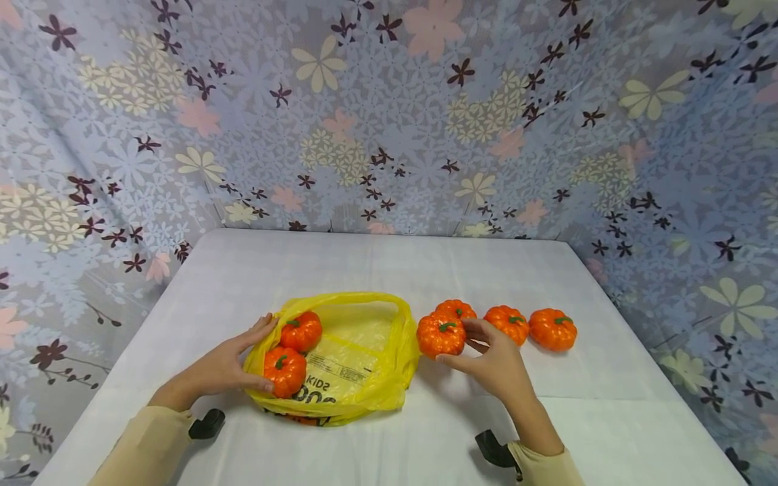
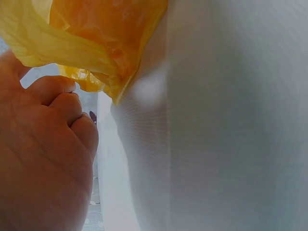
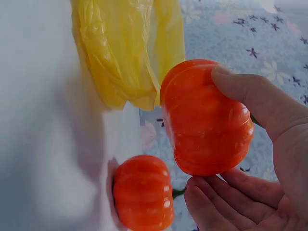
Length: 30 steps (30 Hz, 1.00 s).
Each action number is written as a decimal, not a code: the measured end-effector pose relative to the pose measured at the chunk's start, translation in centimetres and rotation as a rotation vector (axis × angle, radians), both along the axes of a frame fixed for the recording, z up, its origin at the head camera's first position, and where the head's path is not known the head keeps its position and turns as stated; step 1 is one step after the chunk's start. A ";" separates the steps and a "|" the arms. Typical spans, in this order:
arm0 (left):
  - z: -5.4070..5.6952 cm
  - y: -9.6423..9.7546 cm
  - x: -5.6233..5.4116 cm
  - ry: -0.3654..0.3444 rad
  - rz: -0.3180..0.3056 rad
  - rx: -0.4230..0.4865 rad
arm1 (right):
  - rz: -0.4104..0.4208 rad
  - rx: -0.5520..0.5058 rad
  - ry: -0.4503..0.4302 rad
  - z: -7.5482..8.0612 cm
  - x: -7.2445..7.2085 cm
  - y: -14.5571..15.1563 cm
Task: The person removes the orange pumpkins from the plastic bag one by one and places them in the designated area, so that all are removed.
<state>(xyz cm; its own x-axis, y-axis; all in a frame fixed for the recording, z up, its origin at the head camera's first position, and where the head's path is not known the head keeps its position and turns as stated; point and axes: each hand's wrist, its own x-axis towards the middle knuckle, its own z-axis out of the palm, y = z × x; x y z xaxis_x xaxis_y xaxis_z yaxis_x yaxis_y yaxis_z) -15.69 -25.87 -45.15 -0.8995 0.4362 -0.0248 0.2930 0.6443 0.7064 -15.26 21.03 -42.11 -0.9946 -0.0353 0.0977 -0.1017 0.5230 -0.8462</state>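
A yellow plastic bag lies open-mouthed on the table with black print inside. Two small orange toy pumpkins, one toward the back and one nearer the front, sit in its left part. My left hand grips the bag's left rim, thumb at the front and fingers farther back; its curled fingers show by the film in the left wrist view. Between thumb and fingertips, my right hand holds another orange pumpkin with a green stem, raised above the table just right of the bag.
Behind the held pumpkin, partly covered by it, is one pumpkin. Two more, a middle one and an outer one, stand to its right on the white-covered table. Flowered cloth hangs behind and at both sides.
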 end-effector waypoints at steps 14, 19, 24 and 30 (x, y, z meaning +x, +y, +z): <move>0.1 0.1 0.1 -0.007 0.004 -0.016 | -0.052 0.075 -0.007 0.1 1.5 4.7; 0.1 0.1 0.2 -0.007 0.010 -0.026 | -0.077 0.103 -0.075 0.1 2.3 6.2; 0.1 0.1 0.3 -0.014 0.024 -0.023 | -0.114 0.137 -0.111 0.0 3.0 8.1; 0.0 0.3 0.3 -0.022 0.024 -0.015 | -0.176 0.186 -0.173 -0.3 4.2 11.0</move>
